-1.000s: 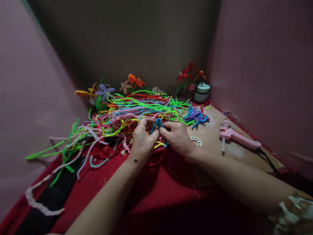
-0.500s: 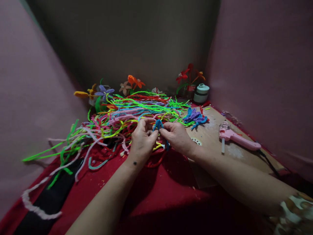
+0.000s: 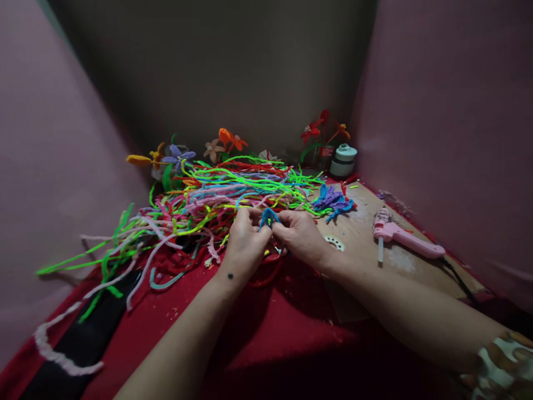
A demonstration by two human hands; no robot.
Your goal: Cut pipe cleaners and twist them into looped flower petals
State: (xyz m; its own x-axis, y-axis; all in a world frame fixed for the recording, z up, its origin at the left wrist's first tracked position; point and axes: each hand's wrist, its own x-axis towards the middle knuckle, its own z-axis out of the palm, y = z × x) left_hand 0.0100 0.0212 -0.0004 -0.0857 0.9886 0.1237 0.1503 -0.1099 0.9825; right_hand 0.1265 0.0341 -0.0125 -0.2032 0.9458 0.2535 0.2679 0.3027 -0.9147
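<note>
A blue pipe cleaner (image 3: 270, 214), bent to a point at the top, is held between my two hands. My left hand (image 3: 247, 236) pinches its left side with thumb and fingers. On the other side, my right hand (image 3: 302, 236) grips the right part in the same way. Both hands are close together over the near edge of a big heap of coloured pipe cleaners (image 3: 233, 186). Fingers hide the lower part of the blue piece. Blue and purple pipe-cleaner petals (image 3: 333, 201) lie right of the heap.
A pink glue gun (image 3: 406, 239) with its cord rests on a brown board (image 3: 362, 222) at right. Pipe-cleaner flowers (image 3: 179, 156) and a pale green jar (image 3: 345, 158) stand at the back. Red cloth (image 3: 266, 328) covers the table, between pink side walls.
The bent blue pipe cleaner has opened into a wider peak between the fingers. A blue end that hung below the right fingers no longer shows there. My hands stay in nearly the same spot.
</note>
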